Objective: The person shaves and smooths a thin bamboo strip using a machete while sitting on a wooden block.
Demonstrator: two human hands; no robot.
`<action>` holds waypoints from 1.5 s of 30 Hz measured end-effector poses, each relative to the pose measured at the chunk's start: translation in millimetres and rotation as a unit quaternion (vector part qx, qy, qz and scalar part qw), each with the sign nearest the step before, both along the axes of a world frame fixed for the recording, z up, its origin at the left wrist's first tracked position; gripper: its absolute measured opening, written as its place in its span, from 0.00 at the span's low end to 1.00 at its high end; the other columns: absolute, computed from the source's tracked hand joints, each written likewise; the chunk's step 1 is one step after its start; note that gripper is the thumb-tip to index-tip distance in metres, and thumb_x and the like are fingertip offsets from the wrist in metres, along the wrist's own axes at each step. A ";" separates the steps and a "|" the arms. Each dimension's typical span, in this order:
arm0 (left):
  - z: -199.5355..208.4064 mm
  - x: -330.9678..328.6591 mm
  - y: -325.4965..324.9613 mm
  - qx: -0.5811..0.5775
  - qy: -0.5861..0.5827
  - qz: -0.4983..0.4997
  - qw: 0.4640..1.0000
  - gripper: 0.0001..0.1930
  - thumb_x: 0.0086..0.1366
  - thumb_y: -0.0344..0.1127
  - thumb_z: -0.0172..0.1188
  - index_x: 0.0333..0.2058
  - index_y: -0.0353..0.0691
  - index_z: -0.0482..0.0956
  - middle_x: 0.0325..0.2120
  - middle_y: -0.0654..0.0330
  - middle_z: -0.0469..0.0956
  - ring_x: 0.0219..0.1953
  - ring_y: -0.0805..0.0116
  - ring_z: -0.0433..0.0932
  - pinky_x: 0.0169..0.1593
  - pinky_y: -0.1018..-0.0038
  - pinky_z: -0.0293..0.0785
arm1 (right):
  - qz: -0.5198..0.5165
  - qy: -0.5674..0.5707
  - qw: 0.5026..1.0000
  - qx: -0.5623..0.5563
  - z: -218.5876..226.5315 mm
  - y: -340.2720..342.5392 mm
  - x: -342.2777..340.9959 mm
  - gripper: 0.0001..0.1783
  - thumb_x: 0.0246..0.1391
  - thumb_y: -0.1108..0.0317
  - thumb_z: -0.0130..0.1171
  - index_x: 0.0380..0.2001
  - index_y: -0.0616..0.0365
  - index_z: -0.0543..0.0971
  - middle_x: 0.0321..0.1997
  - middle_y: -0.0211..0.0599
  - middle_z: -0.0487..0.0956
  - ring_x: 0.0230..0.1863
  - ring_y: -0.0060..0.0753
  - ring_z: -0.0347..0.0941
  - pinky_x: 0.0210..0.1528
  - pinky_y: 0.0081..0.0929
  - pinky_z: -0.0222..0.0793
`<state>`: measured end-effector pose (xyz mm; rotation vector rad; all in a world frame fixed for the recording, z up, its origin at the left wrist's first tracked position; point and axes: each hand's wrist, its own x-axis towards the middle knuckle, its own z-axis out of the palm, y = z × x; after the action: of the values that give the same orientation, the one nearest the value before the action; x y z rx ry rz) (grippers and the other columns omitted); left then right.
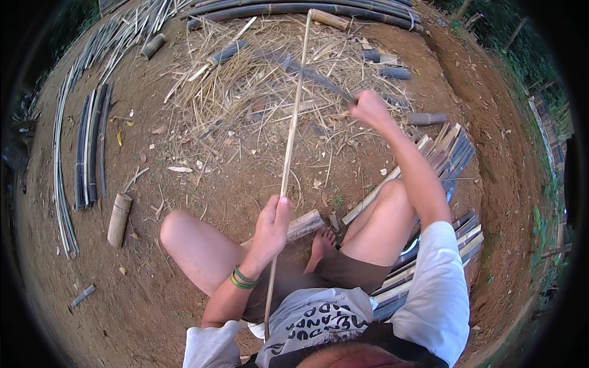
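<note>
My left hand (273, 222) grips a long thin bamboo strip (293, 116) that runs from my lap up toward the far pile. My right hand (369, 109) is stretched forward and closed around the handle of a long dark blade (313, 73) that lies across the strip at an angle. I sit on the dirt with knees bent, one bare foot (321, 243) next to a short bamboo piece (304, 224).
Dry shavings and straw (257, 80) cover the ground ahead. Split bamboo slats (86, 147) lie in rows at the left, stacked slats (448, 153) at my right, long dark culms (294, 8) at the back. A short bamboo section (119, 219) lies at the left.
</note>
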<state>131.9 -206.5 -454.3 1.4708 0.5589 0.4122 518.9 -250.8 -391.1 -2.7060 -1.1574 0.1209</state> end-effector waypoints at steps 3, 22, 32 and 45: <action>5.3 4.3 -6.6 -0.060 0.001 -0.016 0.998 0.18 0.79 0.47 0.43 0.37 0.39 0.72 0.18 0.72 0.61 0.21 0.83 0.59 0.24 0.79 0.56 | -0.102 -0.053 0.991 0.064 6.6 -10.1 54.9 0.18 0.48 0.61 0.58 0.37 0.61 0.86 0.35 0.57 0.84 0.39 0.58 0.82 0.45 0.46 0.77; 78.4 42.1 103.7 -0.499 -0.217 -0.235 0.805 0.22 0.77 0.59 0.39 0.38 0.45 0.66 0.12 0.75 0.54 0.08 0.85 0.53 0.11 0.85 0.52 | 0.094 0.039 0.966 0.237 37.4 0.7 -74.1 0.12 0.47 0.60 0.61 0.24 0.58 0.84 0.20 0.51 0.79 0.25 0.56 0.77 0.33 0.45 0.72; 96.3 -21.3 83.1 -0.443 -0.130 -0.192 0.866 0.27 0.77 0.60 0.35 0.46 0.40 0.71 0.15 0.73 0.56 0.10 0.84 0.54 0.12 0.83 0.53 | 0.167 0.077 0.927 0.328 38.6 12.5 -100.5 0.14 0.54 0.59 0.64 0.23 0.59 0.84 0.11 0.40 0.70 0.14 0.38 0.69 0.23 0.38 0.62; 53.2 -67.6 42.7 -0.240 0.029 -0.247 0.938 0.27 0.79 0.54 0.33 0.54 0.33 0.67 0.16 0.70 0.62 0.14 0.80 0.59 0.16 0.81 0.57 | 0.060 0.454 0.711 0.534 35.7 31.6 -116.9 0.11 0.61 0.64 0.64 0.29 0.58 0.77 0.15 0.19 0.68 0.15 0.13 0.61 0.19 0.19 0.57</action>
<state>64.3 -163.8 -401.1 1.0961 0.2887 -0.1605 402.0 -219.2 -355.3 -1.2217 -0.6825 0.5309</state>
